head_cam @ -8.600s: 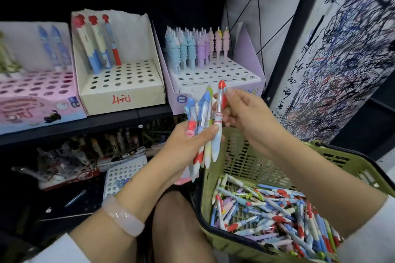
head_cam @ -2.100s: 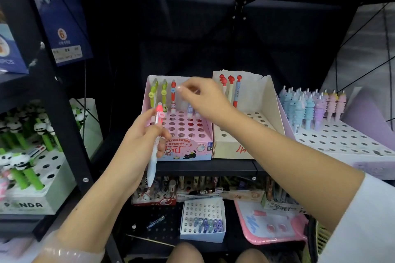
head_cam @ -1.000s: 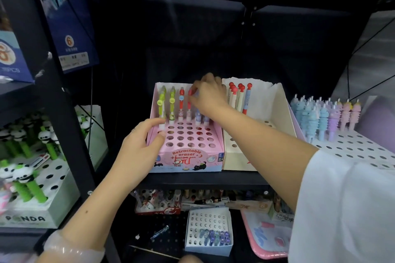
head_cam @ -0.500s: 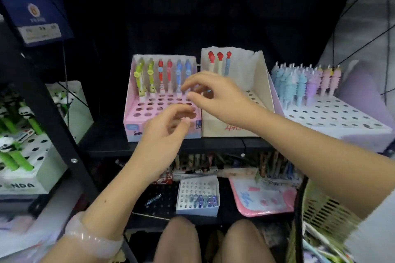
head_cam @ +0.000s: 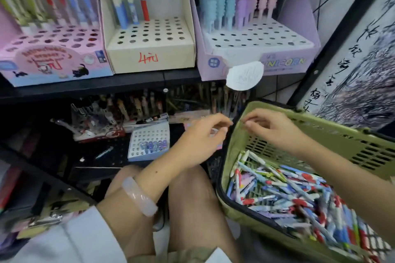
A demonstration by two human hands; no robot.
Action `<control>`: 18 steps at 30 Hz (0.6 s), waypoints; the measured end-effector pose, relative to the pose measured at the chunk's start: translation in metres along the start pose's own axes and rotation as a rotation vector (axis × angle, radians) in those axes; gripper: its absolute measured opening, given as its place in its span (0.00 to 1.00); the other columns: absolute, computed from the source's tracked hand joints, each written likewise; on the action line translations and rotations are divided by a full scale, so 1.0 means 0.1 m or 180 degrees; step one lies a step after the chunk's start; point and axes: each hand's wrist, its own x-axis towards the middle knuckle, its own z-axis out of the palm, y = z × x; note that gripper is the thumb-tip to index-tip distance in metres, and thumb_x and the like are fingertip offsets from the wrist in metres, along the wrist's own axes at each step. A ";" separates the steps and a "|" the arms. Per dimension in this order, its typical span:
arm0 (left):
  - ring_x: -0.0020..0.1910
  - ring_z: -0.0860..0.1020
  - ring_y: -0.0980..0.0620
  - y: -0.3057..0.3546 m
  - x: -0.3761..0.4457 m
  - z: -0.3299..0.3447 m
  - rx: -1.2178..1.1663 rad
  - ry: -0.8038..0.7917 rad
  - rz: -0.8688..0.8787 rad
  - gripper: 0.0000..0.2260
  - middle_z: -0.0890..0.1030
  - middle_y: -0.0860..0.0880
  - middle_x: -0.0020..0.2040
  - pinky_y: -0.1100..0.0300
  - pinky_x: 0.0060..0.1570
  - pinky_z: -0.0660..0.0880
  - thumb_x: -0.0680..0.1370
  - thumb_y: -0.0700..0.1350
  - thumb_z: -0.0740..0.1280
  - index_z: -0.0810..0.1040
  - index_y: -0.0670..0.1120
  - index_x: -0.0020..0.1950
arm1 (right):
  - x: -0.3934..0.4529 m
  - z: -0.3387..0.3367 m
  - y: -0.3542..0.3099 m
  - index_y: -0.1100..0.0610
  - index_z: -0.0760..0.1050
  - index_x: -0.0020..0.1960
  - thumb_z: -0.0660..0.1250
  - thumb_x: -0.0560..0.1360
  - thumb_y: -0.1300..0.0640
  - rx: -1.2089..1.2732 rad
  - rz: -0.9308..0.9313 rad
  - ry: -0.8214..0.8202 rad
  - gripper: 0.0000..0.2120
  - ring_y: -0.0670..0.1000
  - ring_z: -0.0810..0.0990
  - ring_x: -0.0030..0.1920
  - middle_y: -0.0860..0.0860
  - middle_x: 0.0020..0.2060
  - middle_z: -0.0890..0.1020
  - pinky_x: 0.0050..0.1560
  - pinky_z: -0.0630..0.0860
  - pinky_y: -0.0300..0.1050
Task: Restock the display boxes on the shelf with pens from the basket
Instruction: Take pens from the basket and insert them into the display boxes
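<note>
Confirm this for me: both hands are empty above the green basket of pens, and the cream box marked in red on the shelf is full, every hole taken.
Not full. The head view shows the cream box holding only a few pens along its back row, most holes open. The rest stands: left hand and right hand hold nothing near the green basket of pens.

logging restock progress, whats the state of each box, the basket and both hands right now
pink box: back row filled, front holes empty
cream box: few pens, mostly empty
purple box: back rows filled, front holes empty
basket: holds many loose pens
left hand: empty, fingers relaxed
right hand: empty, over basket
</note>
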 end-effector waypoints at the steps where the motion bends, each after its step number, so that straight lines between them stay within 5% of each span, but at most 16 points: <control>1: 0.48 0.72 0.66 0.01 0.02 0.11 0.0093 -0.0117 0.0029 0.09 0.75 0.62 0.47 0.78 0.48 0.66 0.79 0.42 0.60 0.77 0.50 0.56 | -0.06 0.02 0.20 0.48 0.75 0.47 0.64 0.77 0.60 -0.0256 0.0139 -0.0094 0.07 0.42 0.80 0.43 0.45 0.42 0.81 0.44 0.74 0.29; 4: 0.44 0.69 0.67 0.05 0.07 0.39 0.0486 -0.0502 0.0189 0.11 0.73 0.58 0.48 0.80 0.44 0.62 0.80 0.44 0.59 0.76 0.48 0.60 | -0.16 0.15 0.81 0.56 0.75 0.58 0.64 0.77 0.58 -0.1042 0.0553 -0.0745 0.11 0.48 0.79 0.51 0.50 0.51 0.80 0.48 0.72 0.31; 8: 0.59 0.71 0.52 0.04 0.13 0.62 0.0910 -0.0771 0.0378 0.12 0.76 0.48 0.59 0.66 0.57 0.62 0.80 0.41 0.58 0.76 0.44 0.60 | -0.19 0.46 1.39 0.58 0.59 0.73 0.66 0.75 0.55 -0.1995 0.0388 -0.1570 0.30 0.56 0.70 0.65 0.57 0.68 0.68 0.61 0.69 0.48; 12: 0.60 0.72 0.50 -0.02 0.19 0.68 0.1273 -0.0689 0.0595 0.11 0.78 0.48 0.59 0.59 0.62 0.61 0.79 0.39 0.59 0.78 0.42 0.59 | -0.13 0.69 1.73 0.54 0.49 0.76 0.67 0.73 0.51 -0.2768 -0.0082 -0.1767 0.39 0.53 0.54 0.74 0.52 0.75 0.54 0.69 0.59 0.52; 18: 0.59 0.74 0.50 -0.08 0.20 0.70 0.1340 -0.0671 0.0636 0.10 0.80 0.49 0.56 0.60 0.61 0.61 0.78 0.38 0.61 0.79 0.42 0.55 | -0.10 0.80 1.96 0.56 0.53 0.75 0.64 0.73 0.47 -0.2259 -0.0248 -0.1485 0.36 0.52 0.60 0.72 0.52 0.72 0.62 0.68 0.55 0.49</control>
